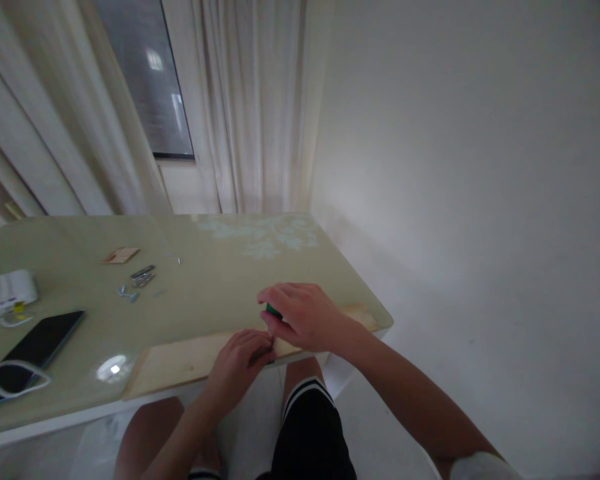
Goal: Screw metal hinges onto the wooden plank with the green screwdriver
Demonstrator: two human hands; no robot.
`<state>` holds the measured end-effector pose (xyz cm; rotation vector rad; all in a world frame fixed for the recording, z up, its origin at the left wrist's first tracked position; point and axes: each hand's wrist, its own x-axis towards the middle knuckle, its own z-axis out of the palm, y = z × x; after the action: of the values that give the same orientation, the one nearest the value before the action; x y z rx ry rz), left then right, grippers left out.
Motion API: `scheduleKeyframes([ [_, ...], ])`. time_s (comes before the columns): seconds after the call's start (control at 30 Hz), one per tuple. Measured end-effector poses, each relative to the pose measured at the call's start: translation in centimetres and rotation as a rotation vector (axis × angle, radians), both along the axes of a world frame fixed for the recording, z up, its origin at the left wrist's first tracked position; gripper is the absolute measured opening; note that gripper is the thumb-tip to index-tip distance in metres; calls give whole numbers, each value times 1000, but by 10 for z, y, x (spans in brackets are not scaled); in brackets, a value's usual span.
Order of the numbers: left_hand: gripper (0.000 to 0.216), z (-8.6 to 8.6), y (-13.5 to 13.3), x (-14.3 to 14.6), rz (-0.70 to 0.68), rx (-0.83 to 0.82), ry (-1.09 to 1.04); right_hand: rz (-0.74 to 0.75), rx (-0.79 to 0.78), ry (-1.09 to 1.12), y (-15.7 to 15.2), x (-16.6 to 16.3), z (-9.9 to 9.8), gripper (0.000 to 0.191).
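Note:
A pale wooden board (pixel 180 363) lies along the near edge of the glass-topped table (pixel 220 267). My right hand (pixel 303 317) rests on the board with its fingers curled round a small green object (pixel 272 311), only a corner of which shows. My left hand (pixel 243 363) is beside it at the board's near edge, fingers pinched together against the wood. Whatever the left fingers hold is hidden.
Several small metal screws and parts (pixel 137 280) and a small wooden piece (pixel 121 255) lie farther back on the left. A dark phone (pixel 35 347), a white cable (pixel 15 380) and a white box (pixel 6 292) sit at the far left. Curtains and a wall stand behind.

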<state>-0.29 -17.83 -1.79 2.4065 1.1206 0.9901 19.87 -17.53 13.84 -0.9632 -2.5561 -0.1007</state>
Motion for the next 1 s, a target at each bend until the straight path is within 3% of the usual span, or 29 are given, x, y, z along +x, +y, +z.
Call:
scheduleKeyframes([
  [0.1, 7, -3, 0, 0, 44, 27, -6, 133, 68, -21, -5, -1, -1, 19],
  [0.17, 6, -4, 0, 0, 39, 20, 0, -4, 59, -15, -5, -2, -2, 21],
  [0.27, 5, -3, 3, -2, -13, 1, 9, -281, -24, 3, 1, -1, -1, 41],
  [0.37, 10, -2, 5, -4, -56, 3, 11, -345, -71, 23, 7, 1, 0, 46],
  [0.43, 9, -2, 5, -4, -70, 6, 25, -226, -71, 34, 5, 2, 0, 33],
  [0.5, 11, -3, 4, -3, -48, 31, 28, -3, -55, 22, -1, 2, 0, 25],
  [0.57, 17, -4, 3, -2, -6, 65, 15, 180, -37, 10, -8, 0, 1, 27],
  [0.6, 18, -4, 3, -1, 4, 76, 10, 202, -34, 13, -10, 0, 1, 29],
  [0.67, 17, -5, 2, -1, -8, 77, 10, 90, -38, 32, -10, 1, 3, 32],
  [0.77, 13, -4, 3, -1, -44, 53, 12, -233, -67, 16, -2, 4, 4, 37],
  [0.83, 12, -3, 3, -1, -54, 41, 5, -324, -81, 2, 3, 6, 4, 42],
  [0.9, 10, -1, 2, 0, -49, 35, 7, -224, -61, 17, 3, 8, 4, 34],
  [1.0, 10, 1, 0, 1, -12, 53, 14, 113, -12, 32, -5, 7, 5, 20],
])
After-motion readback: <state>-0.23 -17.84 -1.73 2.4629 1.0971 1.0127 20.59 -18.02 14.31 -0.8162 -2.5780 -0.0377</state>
